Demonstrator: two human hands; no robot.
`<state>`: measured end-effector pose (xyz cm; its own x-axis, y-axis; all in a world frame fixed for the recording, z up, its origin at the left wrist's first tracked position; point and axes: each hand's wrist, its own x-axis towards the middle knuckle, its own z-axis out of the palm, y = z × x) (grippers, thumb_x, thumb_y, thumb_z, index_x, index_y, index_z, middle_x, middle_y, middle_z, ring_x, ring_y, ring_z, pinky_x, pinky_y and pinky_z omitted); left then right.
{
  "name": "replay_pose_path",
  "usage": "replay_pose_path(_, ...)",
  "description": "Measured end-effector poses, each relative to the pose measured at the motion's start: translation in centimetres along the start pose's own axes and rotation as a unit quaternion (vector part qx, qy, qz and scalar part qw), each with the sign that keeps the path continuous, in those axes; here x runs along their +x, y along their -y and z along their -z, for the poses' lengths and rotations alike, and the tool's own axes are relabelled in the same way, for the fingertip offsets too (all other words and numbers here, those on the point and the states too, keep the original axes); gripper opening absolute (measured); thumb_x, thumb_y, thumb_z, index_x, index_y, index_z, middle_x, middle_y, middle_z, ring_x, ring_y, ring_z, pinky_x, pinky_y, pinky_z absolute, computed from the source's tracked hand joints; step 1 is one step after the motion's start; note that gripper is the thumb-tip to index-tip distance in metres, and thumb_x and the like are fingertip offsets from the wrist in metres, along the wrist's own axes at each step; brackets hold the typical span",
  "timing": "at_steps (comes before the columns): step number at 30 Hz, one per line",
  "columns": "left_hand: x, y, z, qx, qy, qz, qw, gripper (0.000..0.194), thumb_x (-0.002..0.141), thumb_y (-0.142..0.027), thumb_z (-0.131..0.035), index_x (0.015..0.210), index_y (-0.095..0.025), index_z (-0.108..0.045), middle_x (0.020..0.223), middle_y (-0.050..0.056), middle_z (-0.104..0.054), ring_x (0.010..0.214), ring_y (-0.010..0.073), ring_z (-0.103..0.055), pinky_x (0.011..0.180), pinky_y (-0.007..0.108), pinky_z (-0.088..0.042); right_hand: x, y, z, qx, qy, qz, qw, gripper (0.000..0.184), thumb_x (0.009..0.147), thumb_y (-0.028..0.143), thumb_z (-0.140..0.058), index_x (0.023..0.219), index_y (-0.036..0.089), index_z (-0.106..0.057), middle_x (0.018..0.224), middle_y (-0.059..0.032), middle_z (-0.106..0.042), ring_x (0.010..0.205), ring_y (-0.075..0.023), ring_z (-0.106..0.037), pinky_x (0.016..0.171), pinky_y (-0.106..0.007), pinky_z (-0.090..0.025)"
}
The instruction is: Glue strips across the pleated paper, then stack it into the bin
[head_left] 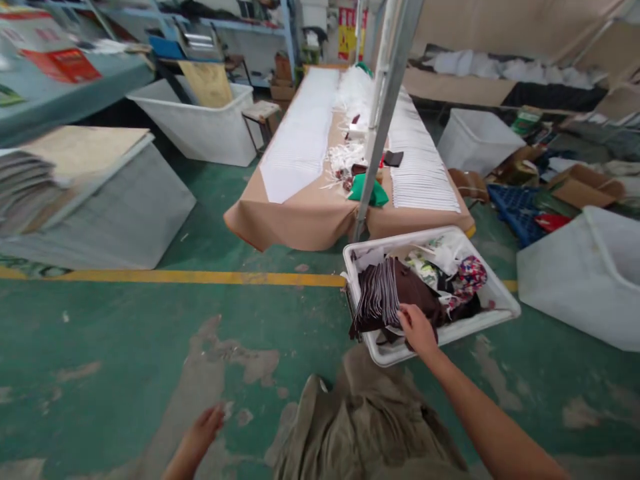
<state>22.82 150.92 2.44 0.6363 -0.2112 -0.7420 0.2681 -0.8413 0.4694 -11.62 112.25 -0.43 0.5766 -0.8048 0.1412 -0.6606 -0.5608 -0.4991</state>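
Observation:
My right hand (418, 328) reaches into a white plastic bin (435, 345). Its fingers are closed on the right edge of a stack of dark brown fabric pieces (377, 293) with pale edges. The stack lies over the bin's left side, and beside it is more brown fabric (417, 290). Further right in the bin are a multicoloured patterned cloth bundle (470, 275) and crumpled white plastic (445, 257). My left hand (204, 427) hangs low over the green floor, a little blurred, its fingers curled together, with nothing visible in them.
Beyond the bin stands a long table (295, 223) with rows of white sheets (300, 147). A metal post (383, 113) rises at its near end. Large white bins stand left (150, 220) and right (575, 267). A yellow line (250, 277) crosses the floor.

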Motion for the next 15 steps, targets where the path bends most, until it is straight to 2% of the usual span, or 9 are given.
replay_pose_path(2,3.4,-4.5,-5.2,-0.033,0.050,-0.045,0.997,0.020,0.084,-0.041,-0.064,0.091,-0.022,-0.066,0.098,0.003,-0.075,0.105,0.0268,-0.067,0.087,0.037,-0.053,0.6,-3.1,1.8,-0.015,-0.042,-0.071,0.996,0.042,0.096,0.046,-0.042,0.115,0.015,-0.062,0.105,-0.0132,-0.065,0.096,-0.0241,-0.061,0.092,-0.039,-0.047)
replay_pose_path(4,4.8,-9.4,-12.2,-0.075,0.131,-0.127,0.980,0.026,0.084,-0.039,-0.059,0.099,-0.018,-0.066,0.102,0.008,-0.075,0.103,0.0244,-0.068,0.086,0.033,-0.053,1.3,-5.7,2.6,-0.033,-0.051,-0.119,0.991,0.043,0.095,0.045,-0.041,0.113,0.012,-0.063,0.106,-0.0148,-0.065,0.096,-0.0246,-0.061,0.093,-0.039,-0.047)
replay_pose_path(5,4.7,-11.8,-15.9,-0.085,0.165,-0.160,0.969,0.030,0.084,-0.040,-0.058,0.100,-0.016,-0.067,0.101,0.010,-0.075,0.101,0.0253,-0.068,0.084,0.033,-0.053,1.7,-6.7,2.7,-0.038,-0.045,-0.130,0.990,0.043,0.096,0.044,-0.041,0.113,0.012,-0.063,0.107,-0.0153,-0.065,0.097,-0.0246,-0.061,0.094,-0.039,-0.047)
replay_pose_path(7,3.7,-16.1,-22.6,-0.054,0.192,-0.199,0.959,0.033,0.084,-0.043,-0.058,0.095,-0.014,-0.068,0.093,0.011,-0.074,0.097,0.0258,-0.068,0.081,0.032,-0.052,2.5,-8.4,2.2,-0.039,-0.029,-0.135,0.990,0.042,0.096,0.042,-0.041,0.114,0.012,-0.064,0.109,-0.0159,-0.065,0.102,-0.0248,-0.061,0.097,-0.039,-0.046)
replay_pose_path(9,2.3,-19.3,-27.4,-0.014,0.170,-0.209,0.963,0.032,0.084,-0.045,-0.059,0.084,-0.014,-0.068,0.082,0.011,-0.072,0.094,0.0276,-0.068,0.077,0.031,-0.051,3.4,-9.8,1.4,-0.034,-0.019,-0.131,0.991,0.041,0.095,0.041,-0.043,0.115,0.012,-0.064,0.113,-0.0162,-0.065,0.108,-0.0253,-0.059,0.099,-0.039,-0.045)
replay_pose_path(10,1.8,-20.6,-28.9,0.001,0.156,-0.205,0.966,0.033,0.083,-0.046,-0.060,0.078,-0.014,-0.067,0.076,0.011,-0.070,0.093,0.0287,-0.068,0.075,0.032,-0.050,3.9,-10.5,1.0,-0.029,-0.015,-0.128,0.991,0.040,0.095,0.041,-0.045,0.116,0.013,-0.064,0.114,-0.0164,-0.065,0.111,-0.0256,-0.059,0.100,-0.039,-0.044)
replay_pose_path(12,1.1,-22.3,-30.6,0.020,0.134,-0.192,0.972,0.035,0.081,-0.047,-0.063,0.071,-0.014,-0.065,0.068,0.011,-0.066,0.086,0.0299,-0.068,0.070,0.033,-0.049,4.8,-11.9,0.3,-0.017,-0.006,-0.124,0.992,0.041,0.095,0.041,-0.047,0.119,0.013,-0.063,0.117,-0.0169,-0.064,0.115,-0.0262,-0.057,0.102,-0.038,-0.043)
replay_pose_path(15,0.7,-23.9,-31.0,0.007,0.116,-0.145,0.983,0.042,0.080,-0.055,-0.062,0.070,-0.015,-0.063,0.060,0.008,-0.061,0.069,0.0259,-0.064,0.061,0.032,-0.048,6.1,-13.9,-0.3,0.003,0.014,-0.130,0.991,0.045,0.096,0.044,-0.046,0.125,0.013,-0.060,0.122,-0.0178,-0.063,0.118,-0.0266,-0.056,0.103,-0.038,-0.042)
